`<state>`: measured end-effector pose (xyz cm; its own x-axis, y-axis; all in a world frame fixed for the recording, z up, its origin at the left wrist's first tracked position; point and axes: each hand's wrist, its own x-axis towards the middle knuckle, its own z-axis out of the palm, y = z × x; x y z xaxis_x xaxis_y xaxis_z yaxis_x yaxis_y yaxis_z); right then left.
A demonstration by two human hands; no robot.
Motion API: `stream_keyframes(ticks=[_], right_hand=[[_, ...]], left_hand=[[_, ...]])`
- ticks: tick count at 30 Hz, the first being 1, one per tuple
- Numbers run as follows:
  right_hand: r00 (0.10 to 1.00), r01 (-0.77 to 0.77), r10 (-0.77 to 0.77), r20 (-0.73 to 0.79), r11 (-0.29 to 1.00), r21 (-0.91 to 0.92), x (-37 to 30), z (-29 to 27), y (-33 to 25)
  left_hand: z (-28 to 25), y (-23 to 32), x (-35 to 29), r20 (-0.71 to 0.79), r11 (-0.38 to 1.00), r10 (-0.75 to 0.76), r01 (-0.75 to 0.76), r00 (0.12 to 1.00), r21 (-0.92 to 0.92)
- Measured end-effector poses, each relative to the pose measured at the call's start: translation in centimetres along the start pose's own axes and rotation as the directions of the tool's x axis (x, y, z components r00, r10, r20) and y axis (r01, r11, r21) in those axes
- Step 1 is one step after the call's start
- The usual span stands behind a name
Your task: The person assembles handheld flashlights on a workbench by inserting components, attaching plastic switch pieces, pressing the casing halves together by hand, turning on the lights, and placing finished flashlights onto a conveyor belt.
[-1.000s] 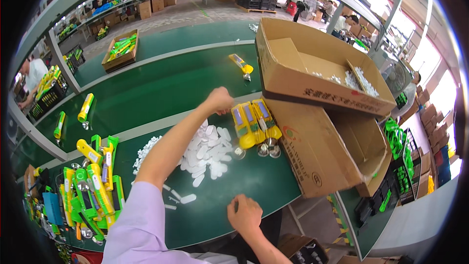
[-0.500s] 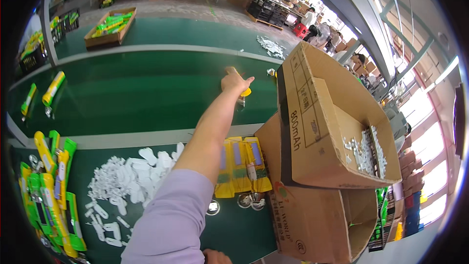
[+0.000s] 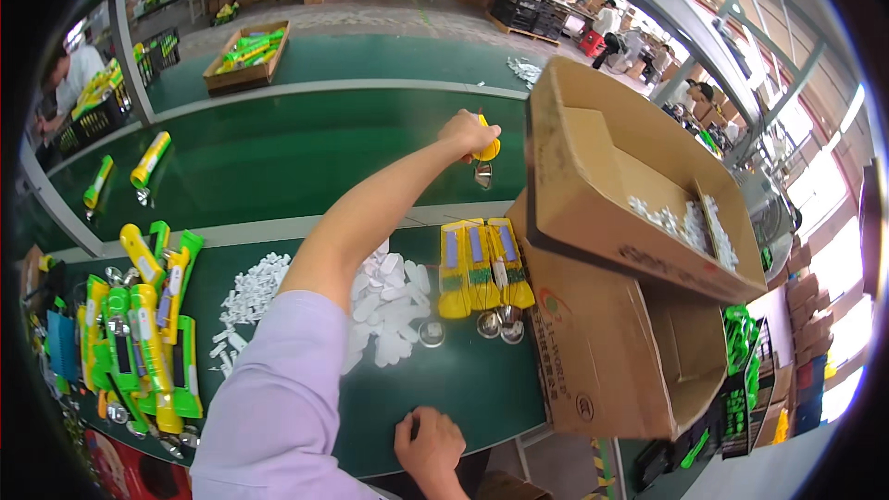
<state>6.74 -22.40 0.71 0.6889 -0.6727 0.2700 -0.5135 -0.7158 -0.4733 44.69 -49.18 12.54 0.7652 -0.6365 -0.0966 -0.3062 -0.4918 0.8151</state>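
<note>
While the left arm reached across the table and out over the green belt (image 3: 306, 148), the left hand (image 3: 468, 135) had its fingers wrapped around a yellow flashlight (image 3: 487, 146), whose silver head (image 3: 483, 174) hung out below the grip on the near side. Half a second before, that hand had lain spread over the belt with the flashlight largely covered beneath it; now its fingers had gathered round the body, which suggested that the work had passed from reaching to holding. Whether the flashlight was wholly clear of the belt could not be told from this angle. The right hand (image 3: 431, 443), which had shown only in part at the lower edge, was in full view again, resting near the table's close edge with its fingers loosely curled; nothing stuck out of it, but I could not tell whether something small was hidden inside. On the green table (image 3: 463, 384), three yellow flashlights (image 3: 479, 268) lay side by side, their silver heads toward the person, so the one in the left hand was well apart from that row. To the left of the row were a heap of flat white pieces (image 3: 380, 310) and a pile of smaller white bits (image 3: 255, 287), with a jumble of green and yellow flashlights (image 3: 143, 324) farther left. A cardboard box (image 3: 593, 343) stood just beside the row on the right, with another box (image 3: 579, 194) on top of it.
</note>
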Motion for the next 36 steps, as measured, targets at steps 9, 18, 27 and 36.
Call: stream_keyframes(ticks=[9,18,27,36], right_hand=[[0.999,0.021,-0.018,-0.045,0.999,0.050,-0.7,-0.5,0.0],[0.997,-0.076,0.077,-0.012,0.993,0.094,-1.8,-0.9,0.6],[0.997,-0.079,0.078,0.009,0.995,0.063,-1.4,-0.4,-0.9],[0.972,0.227,-0.223,-0.073,0.972,0.055,-1.8,2.1,3.6]], left_hand=[[1.3,-0.8,-15.5,0.115,0.929,0.290,-0.308,0.950,0.206],[6.7,-2.8,-20.7,0.136,0.848,0.202,-0.243,0.970,0.472],[-2.9,-3.7,-21.8,-0.027,0.892,0.257,-0.226,0.966,0.392],[-16.5,-2.9,-55.4,-0.257,0.308,0.813,-0.761,0.522,-0.571]])
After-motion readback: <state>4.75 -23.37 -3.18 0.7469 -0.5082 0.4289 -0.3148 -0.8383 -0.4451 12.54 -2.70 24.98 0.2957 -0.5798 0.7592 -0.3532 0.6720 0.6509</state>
